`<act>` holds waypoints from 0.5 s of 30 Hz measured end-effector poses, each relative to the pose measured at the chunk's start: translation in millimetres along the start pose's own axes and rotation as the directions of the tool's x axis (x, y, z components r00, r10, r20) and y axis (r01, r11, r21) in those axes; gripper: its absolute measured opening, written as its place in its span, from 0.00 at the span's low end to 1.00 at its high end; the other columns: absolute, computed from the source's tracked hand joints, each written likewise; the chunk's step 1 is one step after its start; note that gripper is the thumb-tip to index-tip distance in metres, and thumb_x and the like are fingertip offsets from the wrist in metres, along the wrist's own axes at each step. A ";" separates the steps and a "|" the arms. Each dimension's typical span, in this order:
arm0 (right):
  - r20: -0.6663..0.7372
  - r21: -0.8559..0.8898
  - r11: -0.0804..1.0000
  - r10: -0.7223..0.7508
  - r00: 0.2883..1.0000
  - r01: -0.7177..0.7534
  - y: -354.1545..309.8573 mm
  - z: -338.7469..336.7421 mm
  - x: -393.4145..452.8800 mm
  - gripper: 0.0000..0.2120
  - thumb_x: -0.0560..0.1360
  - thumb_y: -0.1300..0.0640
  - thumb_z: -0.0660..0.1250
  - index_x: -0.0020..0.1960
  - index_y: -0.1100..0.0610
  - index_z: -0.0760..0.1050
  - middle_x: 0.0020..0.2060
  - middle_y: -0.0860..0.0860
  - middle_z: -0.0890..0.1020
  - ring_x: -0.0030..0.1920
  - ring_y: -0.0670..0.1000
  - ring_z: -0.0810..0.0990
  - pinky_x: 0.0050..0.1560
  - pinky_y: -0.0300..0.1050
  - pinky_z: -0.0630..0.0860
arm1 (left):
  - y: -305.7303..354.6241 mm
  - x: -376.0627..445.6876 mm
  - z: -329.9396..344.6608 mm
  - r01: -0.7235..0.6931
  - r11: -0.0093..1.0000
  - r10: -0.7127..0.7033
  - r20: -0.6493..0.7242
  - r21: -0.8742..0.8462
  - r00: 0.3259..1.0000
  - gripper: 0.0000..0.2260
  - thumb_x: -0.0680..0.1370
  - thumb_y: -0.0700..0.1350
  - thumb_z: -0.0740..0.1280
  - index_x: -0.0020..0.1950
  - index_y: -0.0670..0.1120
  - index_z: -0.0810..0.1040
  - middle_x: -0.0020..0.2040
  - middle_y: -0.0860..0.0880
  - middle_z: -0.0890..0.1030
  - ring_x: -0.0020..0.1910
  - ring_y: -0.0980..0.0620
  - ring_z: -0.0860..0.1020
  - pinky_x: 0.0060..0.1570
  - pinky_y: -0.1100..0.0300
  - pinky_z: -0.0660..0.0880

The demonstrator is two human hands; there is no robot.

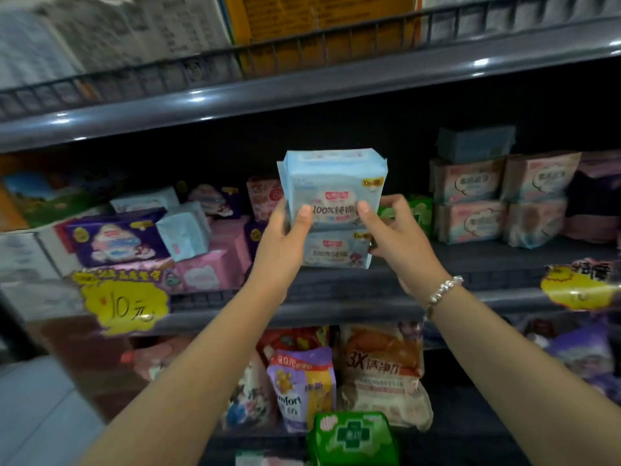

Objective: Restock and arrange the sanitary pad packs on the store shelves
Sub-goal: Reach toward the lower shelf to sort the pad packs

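Gripping one light-blue pad pack (332, 186) from both sides, the left hand (285, 230) and right hand (396, 227) hold it upon a second pack (337, 250) on the middle shelf (470, 264).

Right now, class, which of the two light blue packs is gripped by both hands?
The upper light blue pack: the left hand and right hand grip its sides, thumbs across its front. The lower light blue pack sits beneath it.

Two pale-blue pad packs, stacked. Top pack (332, 186) upright, front label outward, sitting on the lower pack (336, 248). Lower pack rests on the middle shelf (470, 264), left of the pink packs (470, 200).
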State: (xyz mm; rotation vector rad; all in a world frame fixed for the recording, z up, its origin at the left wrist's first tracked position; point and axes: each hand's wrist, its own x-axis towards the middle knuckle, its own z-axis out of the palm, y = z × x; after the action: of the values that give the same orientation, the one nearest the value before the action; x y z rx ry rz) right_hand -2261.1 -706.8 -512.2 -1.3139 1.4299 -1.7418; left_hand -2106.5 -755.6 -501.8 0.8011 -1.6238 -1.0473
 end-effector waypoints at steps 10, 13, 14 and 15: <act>0.154 -0.015 0.980 0.197 0.968 -0.198 32.0 4.0 -114.9 0.23 0.65 0.34 0.65 0.53 0.44 0.65 0.55 0.42 0.78 0.55 0.45 0.79 0.52 0.52 0.80 | -26.0 -120.4 -26.6 0.146 0.988 -0.148 0.031 0.053 0.989 0.17 0.80 0.54 0.61 0.70 0.59 0.68 0.58 0.61 0.79 0.53 0.63 0.80 0.53 0.57 0.79; 0.168 -0.024 0.965 0.263 0.950 -0.263 54.4 4.0 -138.5 0.30 0.61 0.32 0.68 0.54 0.47 0.66 0.56 0.45 0.78 0.56 0.46 0.79 0.52 0.53 0.80 | -48.3 -148.5 -29.4 0.211 0.976 -0.213 0.053 0.046 0.976 0.19 0.80 0.54 0.62 0.72 0.58 0.67 0.60 0.59 0.78 0.52 0.64 0.79 0.46 0.65 0.79; 0.168 -0.029 0.958 0.285 0.944 -0.284 63.2 3.7 -144.7 0.32 0.59 0.31 0.69 0.55 0.48 0.66 0.57 0.46 0.79 0.56 0.47 0.80 0.52 0.54 0.81 | -54.6 -157.5 -29.3 0.231 0.971 -0.234 0.055 0.057 0.971 0.19 0.80 0.54 0.62 0.71 0.59 0.68 0.60 0.60 0.78 0.53 0.64 0.79 0.44 0.67 0.78; 0.169 -0.034 0.951 0.307 0.936 -0.306 71.5 3.7 -149.8 0.34 0.57 0.30 0.70 0.55 0.47 0.66 0.57 0.47 0.79 0.56 0.48 0.80 0.52 0.55 0.81 | -61.1 -165.5 -29.0 0.251 0.965 -0.255 0.054 0.070 0.965 0.18 0.79 0.55 0.61 0.70 0.61 0.68 0.59 0.61 0.78 0.53 0.63 0.79 0.44 0.68 0.78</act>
State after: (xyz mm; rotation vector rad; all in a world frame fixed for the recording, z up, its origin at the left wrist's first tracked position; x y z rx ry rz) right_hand -2212.0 -602.2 -631.4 -1.1430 1.4539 -1.3859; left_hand -2032.0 -642.0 -618.0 1.0486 -1.6429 -1.2157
